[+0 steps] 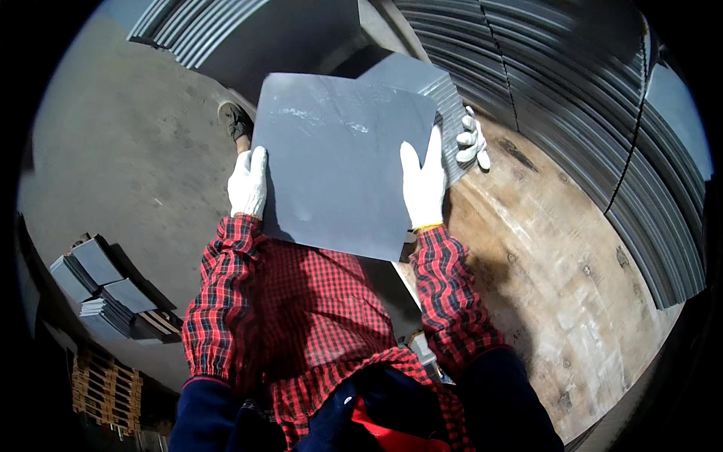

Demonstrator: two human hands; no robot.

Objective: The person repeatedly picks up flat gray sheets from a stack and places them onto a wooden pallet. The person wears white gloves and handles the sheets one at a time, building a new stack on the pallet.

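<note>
A flat dark-grey rectangular sheet [339, 162] with pale scuffs is held up in front of me. My left hand [248, 184], in a white glove, grips its left edge with the thumb along the front. On the opposite edge my right hand [425, 184], also gloved, closes with thumb and forefinger in a V; its other fingers are hidden. Behind the sheet, ridged grey pieces [448, 113] rest at the wooden surface. Another white glove [472, 142] is at their right edge; no arm shows, so whose it is I cannot tell.
A worn plywood surface [557, 279] spans the right. Long rows of grey sheets [557, 83] stand along its far side, more sheets [203, 30] at the top left. Small stacks [105, 286] and a wooden pallet [105, 388] are lower left. A shoe [235, 119] shows beyond my left hand.
</note>
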